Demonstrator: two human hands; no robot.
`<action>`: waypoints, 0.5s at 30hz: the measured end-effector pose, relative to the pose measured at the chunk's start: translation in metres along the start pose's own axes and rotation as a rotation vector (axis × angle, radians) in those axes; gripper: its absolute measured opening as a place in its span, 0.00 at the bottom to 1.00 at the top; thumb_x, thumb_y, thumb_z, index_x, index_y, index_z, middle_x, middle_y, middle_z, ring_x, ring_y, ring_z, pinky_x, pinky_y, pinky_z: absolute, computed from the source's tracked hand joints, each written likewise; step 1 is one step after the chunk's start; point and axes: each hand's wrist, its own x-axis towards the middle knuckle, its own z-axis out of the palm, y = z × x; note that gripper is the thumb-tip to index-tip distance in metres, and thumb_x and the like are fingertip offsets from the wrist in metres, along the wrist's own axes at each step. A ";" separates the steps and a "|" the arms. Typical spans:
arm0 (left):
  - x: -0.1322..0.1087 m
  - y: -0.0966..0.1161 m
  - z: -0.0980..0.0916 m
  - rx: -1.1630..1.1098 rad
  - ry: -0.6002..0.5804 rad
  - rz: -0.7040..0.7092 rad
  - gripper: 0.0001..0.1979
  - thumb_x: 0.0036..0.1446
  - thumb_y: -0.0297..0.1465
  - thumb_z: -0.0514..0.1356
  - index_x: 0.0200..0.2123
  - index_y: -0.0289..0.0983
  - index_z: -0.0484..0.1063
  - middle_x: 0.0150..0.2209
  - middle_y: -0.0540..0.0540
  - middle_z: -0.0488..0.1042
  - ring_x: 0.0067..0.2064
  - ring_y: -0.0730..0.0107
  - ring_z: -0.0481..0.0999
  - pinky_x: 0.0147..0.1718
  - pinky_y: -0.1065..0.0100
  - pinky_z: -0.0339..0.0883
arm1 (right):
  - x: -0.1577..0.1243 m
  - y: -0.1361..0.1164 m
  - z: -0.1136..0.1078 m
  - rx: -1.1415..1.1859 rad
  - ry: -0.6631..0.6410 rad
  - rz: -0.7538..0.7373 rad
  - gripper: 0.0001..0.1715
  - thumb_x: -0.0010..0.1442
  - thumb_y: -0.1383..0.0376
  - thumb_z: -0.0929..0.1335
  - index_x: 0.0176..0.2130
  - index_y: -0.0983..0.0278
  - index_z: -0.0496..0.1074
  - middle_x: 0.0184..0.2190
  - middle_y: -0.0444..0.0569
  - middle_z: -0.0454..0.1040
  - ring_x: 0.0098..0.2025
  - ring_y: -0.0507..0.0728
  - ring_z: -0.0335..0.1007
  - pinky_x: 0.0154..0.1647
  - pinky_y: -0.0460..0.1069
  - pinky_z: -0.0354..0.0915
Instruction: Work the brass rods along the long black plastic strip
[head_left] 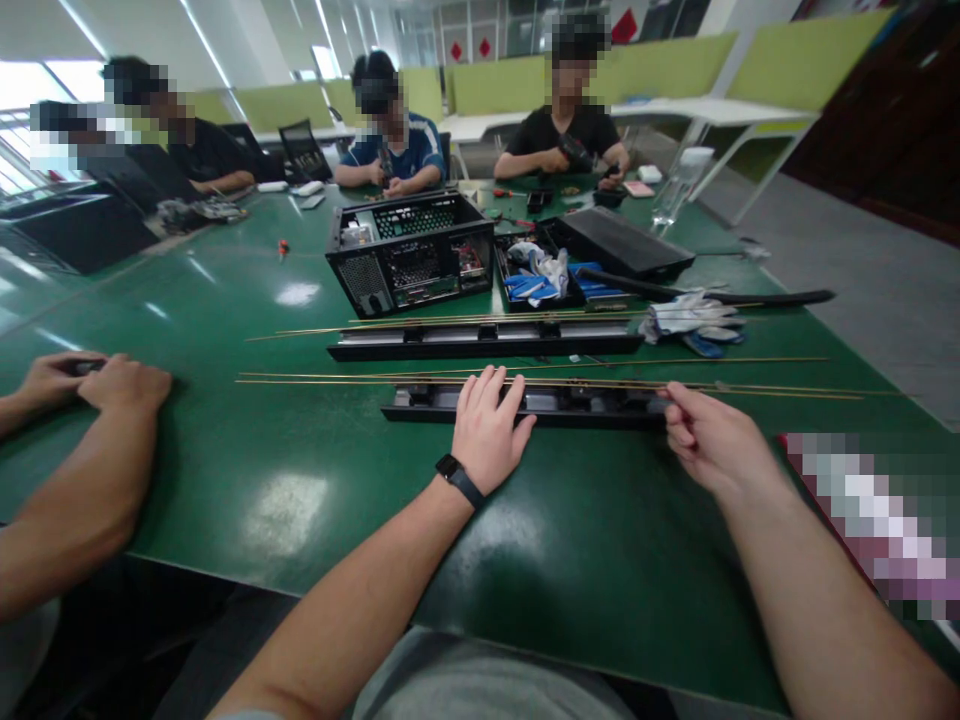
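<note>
The person's left hand [491, 425] lies open and flat, palm down, across the middle of the near black strip [585, 405], a long narrow part lying crosswise just below the centre of the frame. The fingers spread over its top edge, which looks like a way of pinning it to the green tabletop [225, 470] so it does not slide. A dark band [459, 478] sits on that wrist.

The right hand [709, 440] is closed, with fingers and thumb curled around the strip's right end. It appears to steady that end while the flat hand bears down. Whether it also pinches a rod cannot be told.

Thin brass rods [337, 380] run the width of the frame just behind the strip, touching or almost touching the fingertips of both hands. They lie parallel to the strip, probably to keep them straight and within reach.

A second black strip [480, 342] with more rods [450, 322] along it lies a little further up the frame, also crosswise. Above that stands an open computer case [409, 250], with a tray of gloves [536, 275] to its right and loose work gloves [690, 318] at centre right.

At the left edge, a co-worker's hands [82, 380] rest together on the tabletop, well apart from the strip.
</note>
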 end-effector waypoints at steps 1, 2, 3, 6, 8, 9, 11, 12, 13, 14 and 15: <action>-0.001 0.000 0.000 0.004 0.004 0.003 0.27 0.81 0.34 0.70 0.78 0.40 0.80 0.81 0.30 0.80 0.85 0.38 0.76 0.88 0.31 0.66 | 0.001 0.001 -0.001 0.002 -0.004 -0.002 0.15 0.74 0.61 0.85 0.41 0.59 0.81 0.24 0.39 0.72 0.15 0.47 0.56 0.11 0.40 0.49; -0.001 0.000 0.000 0.007 0.007 0.005 0.27 0.81 0.34 0.70 0.78 0.40 0.80 0.81 0.30 0.80 0.85 0.38 0.76 0.88 0.31 0.67 | 0.002 0.002 -0.003 0.003 -0.010 -0.007 0.15 0.74 0.60 0.85 0.41 0.59 0.81 0.24 0.39 0.72 0.15 0.47 0.56 0.11 0.41 0.49; -0.002 0.000 0.000 0.009 0.008 0.007 0.27 0.81 0.34 0.70 0.78 0.40 0.80 0.81 0.29 0.80 0.85 0.37 0.76 0.87 0.31 0.67 | 0.002 0.002 -0.003 0.002 -0.017 -0.009 0.16 0.73 0.60 0.86 0.41 0.59 0.81 0.24 0.39 0.72 0.15 0.47 0.57 0.11 0.41 0.49; -0.001 0.000 -0.001 0.012 0.007 0.011 0.28 0.81 0.34 0.70 0.78 0.39 0.80 0.81 0.29 0.80 0.85 0.37 0.76 0.87 0.31 0.67 | 0.002 0.002 -0.003 0.001 -0.024 -0.012 0.16 0.72 0.59 0.86 0.41 0.60 0.80 0.24 0.39 0.73 0.15 0.47 0.57 0.11 0.40 0.50; 0.000 0.000 -0.001 0.013 0.002 0.011 0.28 0.81 0.34 0.70 0.79 0.39 0.80 0.81 0.29 0.80 0.85 0.37 0.76 0.87 0.31 0.67 | 0.000 0.001 -0.001 0.003 -0.012 -0.011 0.14 0.74 0.60 0.85 0.41 0.60 0.81 0.24 0.39 0.73 0.15 0.46 0.57 0.11 0.40 0.50; 0.000 0.000 -0.001 0.014 -0.002 0.009 0.28 0.81 0.34 0.70 0.79 0.39 0.80 0.81 0.29 0.80 0.86 0.37 0.76 0.87 0.32 0.66 | -0.001 0.001 0.001 0.004 -0.005 -0.011 0.14 0.75 0.61 0.84 0.41 0.61 0.81 0.24 0.39 0.73 0.15 0.46 0.57 0.11 0.40 0.51; 0.002 0.000 -0.002 0.014 -0.008 0.003 0.28 0.80 0.34 0.70 0.79 0.38 0.80 0.81 0.28 0.80 0.86 0.36 0.76 0.88 0.32 0.66 | -0.002 0.000 0.004 0.008 0.008 -0.016 0.14 0.77 0.62 0.83 0.41 0.62 0.81 0.23 0.39 0.72 0.15 0.46 0.57 0.11 0.40 0.50; 0.002 0.000 -0.002 0.013 -0.010 0.002 0.28 0.80 0.34 0.71 0.79 0.38 0.80 0.81 0.28 0.80 0.86 0.36 0.76 0.88 0.32 0.66 | -0.003 0.000 0.005 0.008 0.010 -0.020 0.14 0.77 0.61 0.83 0.40 0.61 0.80 0.23 0.38 0.72 0.15 0.46 0.57 0.11 0.40 0.50; 0.002 0.000 -0.002 0.012 -0.010 0.002 0.28 0.80 0.34 0.71 0.78 0.37 0.81 0.81 0.27 0.80 0.86 0.36 0.76 0.88 0.32 0.66 | -0.004 -0.001 0.006 0.008 0.012 -0.023 0.15 0.76 0.61 0.84 0.40 0.61 0.80 0.24 0.38 0.72 0.15 0.46 0.57 0.10 0.40 0.50; 0.003 0.000 -0.001 0.011 -0.009 0.004 0.28 0.80 0.34 0.71 0.78 0.37 0.81 0.81 0.27 0.80 0.85 0.36 0.76 0.87 0.32 0.66 | -0.004 -0.001 0.007 0.007 0.014 -0.027 0.16 0.76 0.61 0.84 0.40 0.61 0.80 0.24 0.38 0.72 0.15 0.46 0.57 0.10 0.40 0.49; 0.003 0.000 -0.001 0.009 -0.007 0.005 0.28 0.80 0.34 0.71 0.78 0.37 0.81 0.81 0.27 0.80 0.85 0.36 0.77 0.87 0.32 0.67 | -0.005 -0.001 0.008 0.006 0.015 -0.029 0.17 0.75 0.60 0.85 0.40 0.61 0.80 0.24 0.38 0.72 0.15 0.45 0.57 0.10 0.40 0.49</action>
